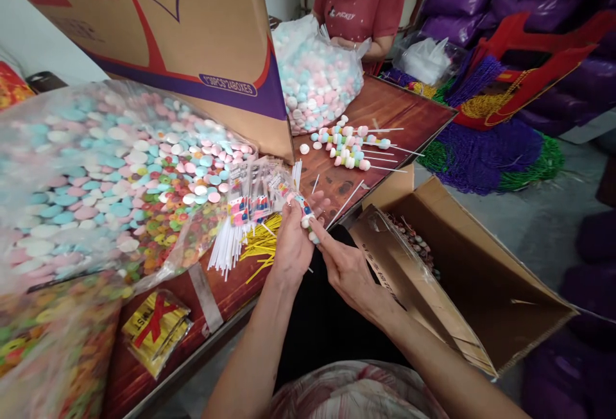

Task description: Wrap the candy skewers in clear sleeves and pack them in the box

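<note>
My left hand (292,234) is closed around a candy skewer (305,212) of pastel marshmallow pieces inside a small clear wrapper, held over the table's front edge. My right hand (347,266) reaches up from below, its index finger touching the skewer's lower end, the other fingers loosely curled. Just left of the hands lie clear printed wrappers (253,194), white sticks (226,246) and yellow twist ties (260,242).
A big clear bag of pastel marshmallows (96,169) fills the left of the wooden table (414,117). Finished skewers (349,146) lie at the far side near a second bag (312,79). An open cardboard box (462,271) stands at right. A person in red sits opposite.
</note>
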The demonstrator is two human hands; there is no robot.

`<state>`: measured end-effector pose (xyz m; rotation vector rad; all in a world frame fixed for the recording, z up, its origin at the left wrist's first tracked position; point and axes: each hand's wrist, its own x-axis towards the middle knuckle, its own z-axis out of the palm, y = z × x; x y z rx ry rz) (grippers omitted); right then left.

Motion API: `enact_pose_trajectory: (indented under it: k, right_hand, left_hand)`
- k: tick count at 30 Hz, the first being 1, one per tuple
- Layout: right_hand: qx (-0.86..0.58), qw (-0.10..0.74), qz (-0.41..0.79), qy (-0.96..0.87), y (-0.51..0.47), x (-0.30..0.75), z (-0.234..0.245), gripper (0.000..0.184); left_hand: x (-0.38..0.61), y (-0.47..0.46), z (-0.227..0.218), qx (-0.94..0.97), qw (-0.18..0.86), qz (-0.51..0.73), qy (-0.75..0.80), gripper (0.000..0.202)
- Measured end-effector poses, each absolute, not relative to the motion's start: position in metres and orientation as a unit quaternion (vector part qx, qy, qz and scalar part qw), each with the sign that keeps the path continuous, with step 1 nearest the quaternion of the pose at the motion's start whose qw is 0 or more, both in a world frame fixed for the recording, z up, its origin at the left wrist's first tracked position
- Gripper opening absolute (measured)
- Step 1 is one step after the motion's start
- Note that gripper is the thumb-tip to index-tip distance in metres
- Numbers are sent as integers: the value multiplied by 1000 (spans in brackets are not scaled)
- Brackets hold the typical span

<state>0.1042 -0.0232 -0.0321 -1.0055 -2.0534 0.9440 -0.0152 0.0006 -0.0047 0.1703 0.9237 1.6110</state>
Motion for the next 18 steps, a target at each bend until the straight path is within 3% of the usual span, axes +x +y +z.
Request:
enact_pose_trajectory:
  k: [3, 11, 18]
  right_hand:
    - [-405, 328, 359, -774, -20, 104, -33, 51]
    - [-404, 399, 617, -545, -9, 102, -28, 47]
    - [-443, 419, 434, -663, -33, 101, -35, 52]
  left_hand:
    - [-14, -2, -8, 98, 580, 703, 400, 16]
    - [-15, -1, -7, 143, 621, 661, 396, 17]
    - [-18, -1, -2, 99, 627, 664, 394, 17]
